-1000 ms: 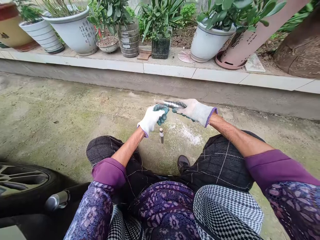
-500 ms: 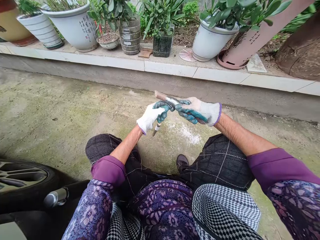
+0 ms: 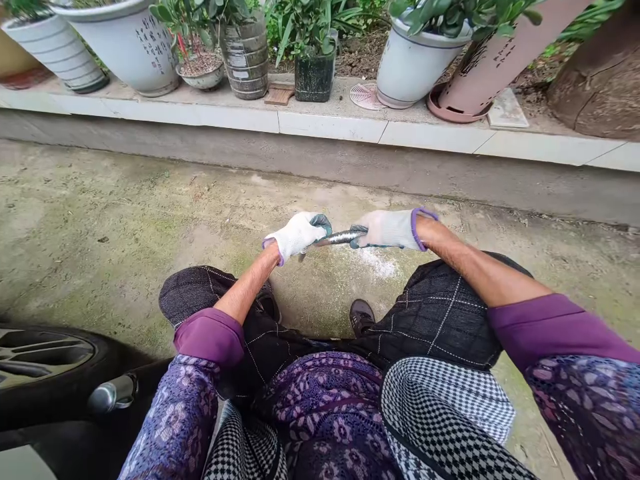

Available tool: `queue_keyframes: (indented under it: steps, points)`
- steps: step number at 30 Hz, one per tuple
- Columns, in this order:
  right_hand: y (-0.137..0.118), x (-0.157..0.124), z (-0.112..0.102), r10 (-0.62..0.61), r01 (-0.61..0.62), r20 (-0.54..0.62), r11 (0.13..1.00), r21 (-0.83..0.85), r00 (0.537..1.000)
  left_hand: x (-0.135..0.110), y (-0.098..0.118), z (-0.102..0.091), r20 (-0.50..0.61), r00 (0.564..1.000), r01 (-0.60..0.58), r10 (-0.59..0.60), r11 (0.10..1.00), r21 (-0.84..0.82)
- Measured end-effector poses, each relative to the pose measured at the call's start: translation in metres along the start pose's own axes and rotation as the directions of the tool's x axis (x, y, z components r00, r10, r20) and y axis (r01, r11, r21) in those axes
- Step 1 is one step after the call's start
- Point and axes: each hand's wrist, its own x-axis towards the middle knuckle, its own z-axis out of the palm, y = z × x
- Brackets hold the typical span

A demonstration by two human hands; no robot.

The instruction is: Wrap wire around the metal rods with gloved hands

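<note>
Both my hands wear white knit gloves with dark teal palms and purple cuffs. My right hand is wrapped round one end of a stick bound with silvery wire, which lies nearly level between my hands. Its brown bare end points left, close under the fingers of my left hand. Those fingers are closed, and the dark tip of a thin stick shows below them. The rest of that thin stick is hidden by the glove.
White powder is scattered on the mossy concrete ground between my feet. Ahead runs a low tiled ledge with several potted plants, among them a white pot. A vehicle wheel stands at the lower left.
The wire-bound stick has turned from slanting up and left to nearly level. My hands have come lower and further apart, and the view has tilted slightly.
</note>
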Motion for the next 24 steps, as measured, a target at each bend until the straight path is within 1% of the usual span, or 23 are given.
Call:
queue_keyframes:
  steps: [2,4,5,6,8,11,15,17,20,22,24]
  points:
    - [-0.001,0.005,-0.001,0.039,-0.051,-0.070,0.984,-0.168,0.997,0.002,-0.002,0.004,-0.040,0.999,0.029,-0.030,0.999,-0.028]
    - [-0.002,0.009,-0.003,0.068,-0.114,-0.150,0.940,-0.323,0.986,0.002,-0.002,0.006,-0.055,0.995,0.080,-0.085,0.992,-0.098]
    - [-0.002,0.010,-0.004,0.067,-0.133,-0.192,0.925,-0.357,0.979,0.001,-0.002,0.007,-0.052,0.993,0.100,-0.108,0.985,-0.141]
    - [-0.001,0.012,-0.006,0.062,-0.140,-0.223,0.925,-0.353,0.973,0.001,-0.001,0.008,-0.043,0.992,0.112,-0.122,0.976,-0.185]
    - [0.000,0.013,-0.009,0.051,-0.126,-0.262,0.951,-0.281,0.964,0.000,0.002,0.008,-0.026,0.992,0.111,-0.123,0.956,-0.270]
    - [0.001,0.012,-0.012,0.032,-0.053,-0.259,0.996,-0.075,0.965,-0.001,0.004,0.008,-0.025,0.994,0.090,-0.107,0.926,-0.368]
    - [-0.005,0.005,-0.014,0.029,0.006,-0.226,0.988,0.154,0.974,0.001,0.006,0.006,-0.038,0.995,0.066,-0.092,0.894,-0.444]
    - [-0.011,-0.001,-0.014,0.026,0.030,-0.211,0.965,0.262,0.977,0.001,0.009,0.005,-0.050,0.996,0.049,-0.080,0.891,-0.452]
    - [-0.016,-0.007,-0.014,0.007,0.048,-0.130,0.908,0.416,0.992,-0.002,0.015,0.003,-0.056,0.996,0.036,-0.069,0.892,-0.451]
    - [-0.016,-0.009,-0.014,-0.013,0.046,-0.065,0.846,0.530,0.998,-0.004,0.018,0.001,-0.040,0.997,0.040,-0.064,0.898,-0.438]
    - [-0.013,-0.009,-0.014,-0.013,0.017,-0.011,0.777,0.629,1.000,-0.005,0.020,0.000,-0.029,0.998,0.037,-0.055,0.903,-0.428]
